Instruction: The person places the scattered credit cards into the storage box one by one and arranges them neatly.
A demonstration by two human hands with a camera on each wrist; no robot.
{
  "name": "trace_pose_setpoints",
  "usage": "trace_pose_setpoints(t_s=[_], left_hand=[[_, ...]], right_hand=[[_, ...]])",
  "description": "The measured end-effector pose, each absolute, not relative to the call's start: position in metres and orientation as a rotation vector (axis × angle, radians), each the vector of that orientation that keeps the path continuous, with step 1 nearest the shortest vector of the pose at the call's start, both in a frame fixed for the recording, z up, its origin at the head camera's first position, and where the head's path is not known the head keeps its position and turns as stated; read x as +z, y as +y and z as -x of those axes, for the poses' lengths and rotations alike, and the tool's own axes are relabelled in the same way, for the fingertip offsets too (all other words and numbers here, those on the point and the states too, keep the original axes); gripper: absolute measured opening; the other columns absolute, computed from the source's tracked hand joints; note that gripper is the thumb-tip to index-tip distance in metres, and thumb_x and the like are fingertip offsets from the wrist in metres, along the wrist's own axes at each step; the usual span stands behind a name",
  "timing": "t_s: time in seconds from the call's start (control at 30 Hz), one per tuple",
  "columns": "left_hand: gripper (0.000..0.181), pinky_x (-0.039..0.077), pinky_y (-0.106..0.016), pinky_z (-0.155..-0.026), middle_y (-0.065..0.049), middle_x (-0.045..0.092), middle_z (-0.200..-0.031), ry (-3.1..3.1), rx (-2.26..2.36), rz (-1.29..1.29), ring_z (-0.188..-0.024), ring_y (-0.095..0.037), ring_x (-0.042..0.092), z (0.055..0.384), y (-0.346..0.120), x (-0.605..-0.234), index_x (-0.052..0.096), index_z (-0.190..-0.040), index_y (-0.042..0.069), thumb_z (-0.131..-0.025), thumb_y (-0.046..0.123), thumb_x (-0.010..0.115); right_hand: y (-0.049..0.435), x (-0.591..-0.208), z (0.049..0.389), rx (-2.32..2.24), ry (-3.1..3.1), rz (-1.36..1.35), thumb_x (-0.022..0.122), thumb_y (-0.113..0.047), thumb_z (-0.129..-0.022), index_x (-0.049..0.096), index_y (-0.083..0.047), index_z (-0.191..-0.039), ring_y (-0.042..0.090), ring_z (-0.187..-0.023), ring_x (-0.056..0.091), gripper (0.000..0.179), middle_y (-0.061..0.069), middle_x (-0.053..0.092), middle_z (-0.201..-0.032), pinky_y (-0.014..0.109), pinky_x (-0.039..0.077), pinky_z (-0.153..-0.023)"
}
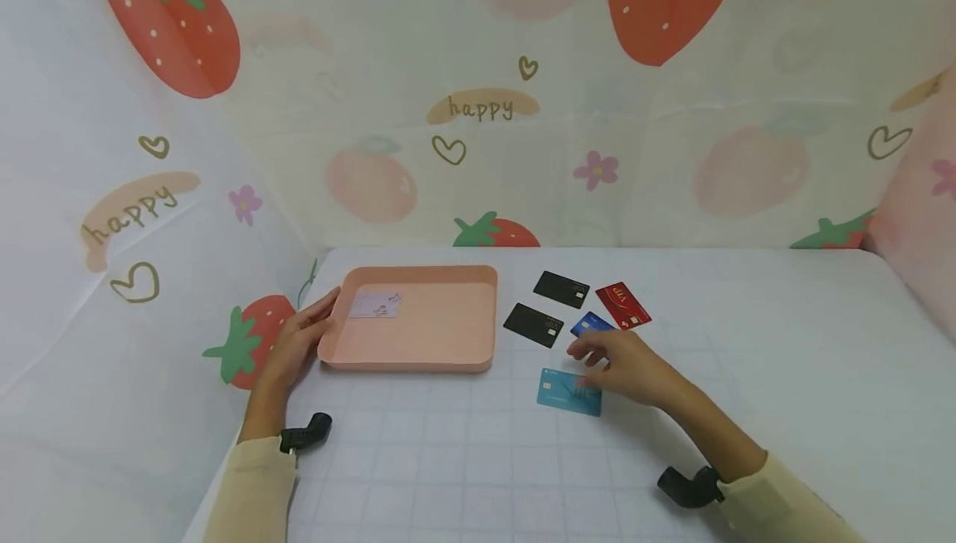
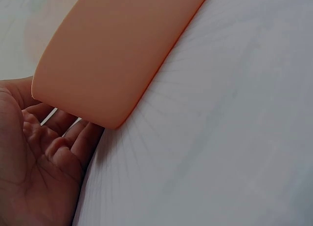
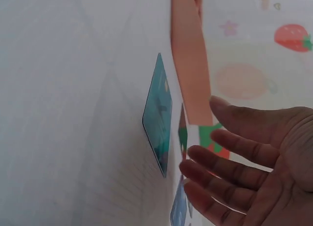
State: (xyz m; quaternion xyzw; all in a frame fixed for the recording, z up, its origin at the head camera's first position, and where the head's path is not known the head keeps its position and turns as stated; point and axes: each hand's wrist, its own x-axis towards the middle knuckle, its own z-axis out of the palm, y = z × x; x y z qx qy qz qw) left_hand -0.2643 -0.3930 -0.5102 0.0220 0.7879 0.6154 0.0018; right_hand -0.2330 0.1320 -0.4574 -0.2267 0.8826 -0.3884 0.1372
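A pink tray [image 1: 418, 364] stands at the left of the table with a pale, patterned card [image 1: 375, 305] lying in it. My left hand [image 1: 296, 342] rests against the tray's left end; in the left wrist view its fingers [image 2: 88, 138] reach along the end wall, partly hidden. Over the cards hovers my right hand [image 1: 631, 364], fingers relaxed and holding nothing. Below it lies a light-blue card [image 1: 563, 392], and a dark-blue card [image 1: 592, 323] is partly covered by the fingers. In the right wrist view the palm [image 3: 274, 162] faces the camera.
Two black cards [image 1: 562, 289] [image 1: 534, 325] and a red card [image 1: 623, 305] lie right of the tray. A white, faintly gridded cloth [image 1: 441, 468] covers the table. A curtain printed with strawberries [image 1: 672, 3] hangs behind and at the sides.
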Motion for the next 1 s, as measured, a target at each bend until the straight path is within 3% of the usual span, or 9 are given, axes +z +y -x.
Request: trace_pose_setpoints(t_s=[0.43, 0.67, 1.0], left_hand=[[0.052, 0.04, -0.009, -0.098, -0.011, 0.028, -0.164, 2.437, 1.952, -0.074, -0.152, -0.026, 0.025, 0.257, -0.395, -0.511, 0.034, -0.158, 0.011, -0.108, 0.012, 0.046], [0.052, 0.041, -0.01, -0.099, -0.012, 0.027, -0.165, 2.436, 1.948, -0.112, -0.152, -0.026, 0.025, 0.254, -0.396, -0.512, 0.034, -0.158, 0.01, -0.108, 0.013, 0.047], [0.052, 0.04, -0.01, -0.1, -0.01, 0.028, -0.165, 2.446, 1.954, -0.128, -0.152, -0.021, 0.026, 0.259, -0.392, -0.508, 0.035, -0.158, 0.011, -0.107, 0.013, 0.048]], right_hand=[[0.124, -0.467, 0.229, -0.81, 2.656, 0.566, 0.093, -0.024, -0.073, 0.073, -0.013, -0.115, 0.017, -0.096, 0.062, 0.048, -0.002, 0.069, -0.099, 0.042, 0.056, -0.085], [0.117, -0.47, 0.219, -0.576, 2.732, 0.528, 0.097, -0.031, -0.064, 0.071, -0.017, -0.112, 0.019, -0.102, 0.061, 0.056, -0.001, 0.065, -0.104, 0.049, 0.056, -0.089], [0.117, -0.462, 0.212, -0.488, 2.769, 0.619, 0.095, -0.026, -0.068, 0.072, -0.015, -0.108, 0.016, -0.093, 0.056, 0.048, -0.002, 0.059, -0.099, 0.041, 0.057, -0.082]])
